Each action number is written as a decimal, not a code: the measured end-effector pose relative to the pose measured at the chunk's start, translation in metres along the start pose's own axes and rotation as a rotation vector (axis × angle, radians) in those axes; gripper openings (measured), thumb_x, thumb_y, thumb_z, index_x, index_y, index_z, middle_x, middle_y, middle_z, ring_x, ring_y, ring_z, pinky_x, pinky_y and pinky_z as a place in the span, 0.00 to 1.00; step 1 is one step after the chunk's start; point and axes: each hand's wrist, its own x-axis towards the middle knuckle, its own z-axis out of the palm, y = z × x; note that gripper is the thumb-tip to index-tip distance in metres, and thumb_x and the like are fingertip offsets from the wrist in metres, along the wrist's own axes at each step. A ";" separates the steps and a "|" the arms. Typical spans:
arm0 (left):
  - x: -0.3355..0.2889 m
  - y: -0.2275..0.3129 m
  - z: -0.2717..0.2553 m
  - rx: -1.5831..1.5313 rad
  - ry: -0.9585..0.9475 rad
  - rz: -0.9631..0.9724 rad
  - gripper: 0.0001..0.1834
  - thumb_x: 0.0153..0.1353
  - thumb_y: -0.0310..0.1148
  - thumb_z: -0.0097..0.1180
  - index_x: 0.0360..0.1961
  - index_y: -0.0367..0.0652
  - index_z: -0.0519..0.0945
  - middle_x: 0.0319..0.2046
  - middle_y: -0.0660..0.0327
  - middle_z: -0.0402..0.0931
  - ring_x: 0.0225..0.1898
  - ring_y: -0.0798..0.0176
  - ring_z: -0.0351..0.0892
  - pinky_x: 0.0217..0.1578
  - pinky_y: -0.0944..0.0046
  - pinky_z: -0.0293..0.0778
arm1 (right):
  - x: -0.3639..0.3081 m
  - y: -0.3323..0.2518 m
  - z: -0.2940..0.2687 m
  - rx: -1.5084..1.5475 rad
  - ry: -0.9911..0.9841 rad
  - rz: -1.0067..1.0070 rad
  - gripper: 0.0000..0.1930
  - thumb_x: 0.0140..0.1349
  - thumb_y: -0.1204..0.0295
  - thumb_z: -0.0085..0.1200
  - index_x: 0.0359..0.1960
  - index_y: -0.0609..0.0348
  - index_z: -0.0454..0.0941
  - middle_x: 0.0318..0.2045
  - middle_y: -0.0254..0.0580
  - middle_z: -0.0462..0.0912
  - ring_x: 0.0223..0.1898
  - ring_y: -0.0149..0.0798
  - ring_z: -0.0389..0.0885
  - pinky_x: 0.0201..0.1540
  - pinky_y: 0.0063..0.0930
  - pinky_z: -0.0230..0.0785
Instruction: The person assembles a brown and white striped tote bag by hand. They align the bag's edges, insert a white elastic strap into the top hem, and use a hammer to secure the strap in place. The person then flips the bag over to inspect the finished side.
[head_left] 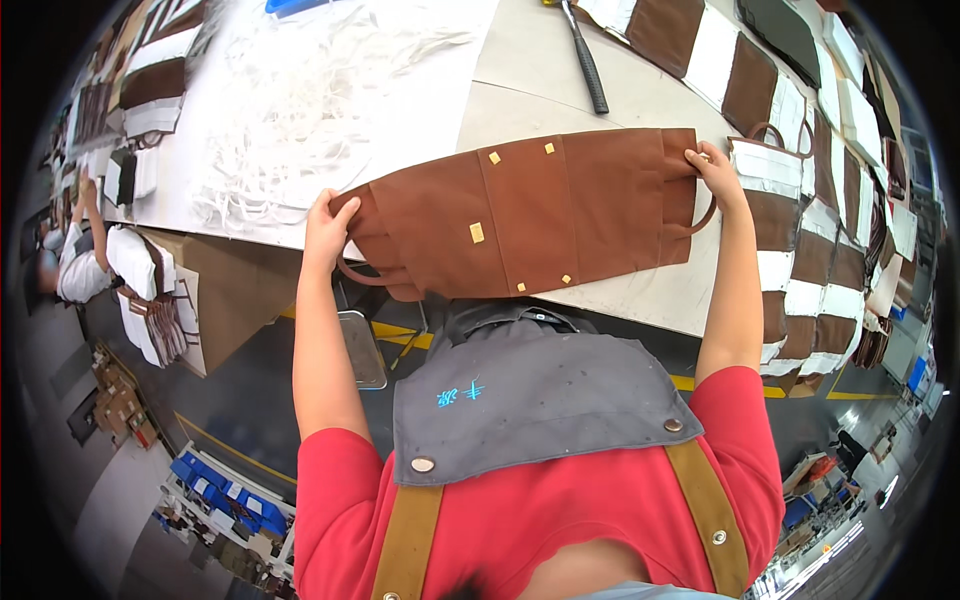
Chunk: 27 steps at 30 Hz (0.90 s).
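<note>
Closest to you is your grey apron (530, 400) over a red shirt (540, 520). Beyond it, a brown bag (530, 215) lies flat on the near edge of the white table (620, 290). Your left hand (328, 232) pinches its left end, your right hand (715, 170) its right end. A hammer (585, 55) and white cords (290, 110) lie farther back.

**Worker's clothing, head view**

Red short-sleeved shirt (520, 520); sleeves end above the elbows, forearms bare. Grey apron bib (540, 400) over the chest, with a small blue embroidered mark and a few dark specks. Two tan straps (410, 540) run from the bib's corners, each fixed by a round metal snap (423, 464). Dark collar (500, 318) at the bib's far edge. No gloves, no rings or watch visible.
</note>
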 end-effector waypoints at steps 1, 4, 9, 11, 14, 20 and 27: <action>0.006 -0.002 0.004 0.001 0.008 -0.003 0.08 0.58 0.27 0.57 0.28 0.42 0.69 0.23 0.71 0.68 0.25 0.78 0.64 0.25 0.75 0.62 | -0.001 0.002 -0.002 -0.004 0.000 0.020 0.10 0.62 0.64 0.54 0.29 0.55 0.72 0.23 0.27 0.70 0.27 0.22 0.64 0.31 0.18 0.58; 0.022 -0.014 0.012 0.021 0.034 -0.008 0.08 0.58 0.27 0.58 0.27 0.42 0.69 0.22 0.71 0.67 0.25 0.78 0.63 0.25 0.74 0.62 | -0.007 0.008 -0.003 -0.007 0.017 0.071 0.08 0.62 0.64 0.54 0.29 0.53 0.73 0.23 0.26 0.71 0.27 0.22 0.65 0.31 0.18 0.58; 0.035 -0.023 0.022 -0.159 0.025 -0.020 0.06 0.59 0.24 0.55 0.36 0.41 0.70 0.28 0.67 0.73 0.30 0.76 0.69 0.29 0.74 0.66 | -0.017 0.017 -0.003 0.011 0.031 0.062 0.10 0.63 0.62 0.51 0.29 0.52 0.73 0.24 0.24 0.71 0.29 0.22 0.65 0.34 0.19 0.59; 0.036 -0.016 0.027 -0.265 0.025 -0.050 0.09 0.59 0.23 0.54 0.40 0.41 0.70 0.30 0.66 0.75 0.31 0.76 0.70 0.30 0.74 0.67 | -0.016 0.026 -0.004 0.045 0.015 0.067 0.09 0.64 0.62 0.51 0.29 0.51 0.73 0.25 0.23 0.72 0.29 0.21 0.66 0.35 0.19 0.59; 0.040 -0.026 0.019 -0.178 0.008 -0.026 0.11 0.61 0.23 0.52 0.45 0.40 0.70 0.35 0.64 0.76 0.34 0.74 0.73 0.35 0.74 0.70 | -0.016 0.031 -0.002 0.046 0.019 0.070 0.09 0.64 0.61 0.50 0.30 0.50 0.74 0.25 0.23 0.72 0.30 0.21 0.65 0.35 0.19 0.59; 0.034 -0.019 0.024 -0.171 0.027 0.064 0.08 0.62 0.24 0.52 0.43 0.41 0.72 0.35 0.66 0.76 0.36 0.76 0.73 0.36 0.74 0.71 | -0.018 0.040 -0.001 0.099 0.052 0.094 0.08 0.64 0.64 0.51 0.31 0.52 0.74 0.25 0.23 0.72 0.30 0.21 0.65 0.34 0.18 0.58; 0.029 -0.009 0.021 -0.228 0.011 0.078 0.08 0.62 0.26 0.52 0.43 0.41 0.73 0.35 0.66 0.76 0.36 0.76 0.73 0.37 0.75 0.70 | -0.019 0.040 0.006 0.147 0.090 0.137 0.07 0.64 0.65 0.51 0.34 0.53 0.76 0.27 0.22 0.73 0.30 0.20 0.65 0.34 0.16 0.59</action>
